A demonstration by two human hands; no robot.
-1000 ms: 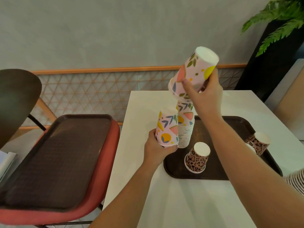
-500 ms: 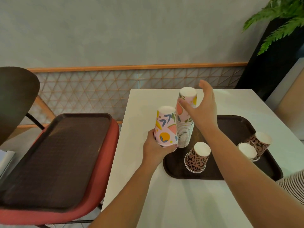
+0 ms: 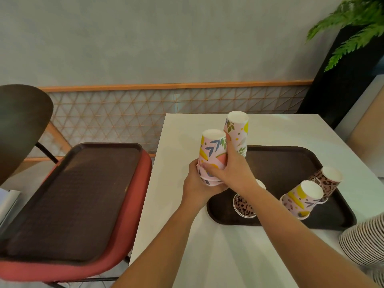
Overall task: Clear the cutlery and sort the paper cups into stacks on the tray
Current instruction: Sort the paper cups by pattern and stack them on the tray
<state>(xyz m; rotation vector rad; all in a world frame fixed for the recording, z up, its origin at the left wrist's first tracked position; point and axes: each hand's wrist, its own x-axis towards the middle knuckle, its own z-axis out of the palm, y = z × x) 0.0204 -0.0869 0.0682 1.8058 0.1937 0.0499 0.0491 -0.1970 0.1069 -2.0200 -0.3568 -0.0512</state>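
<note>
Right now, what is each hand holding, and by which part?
Both hold the floral cups: left hand grips the rim end at the bottom, right hand wraps the lower side wall.

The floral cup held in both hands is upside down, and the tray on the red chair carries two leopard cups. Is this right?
Not quite. In the head view the tray on the red chair carries no cups. The two leopard cups stand on the tray on the white table. The floral cup is upside down, held by left hand and right hand.
</note>
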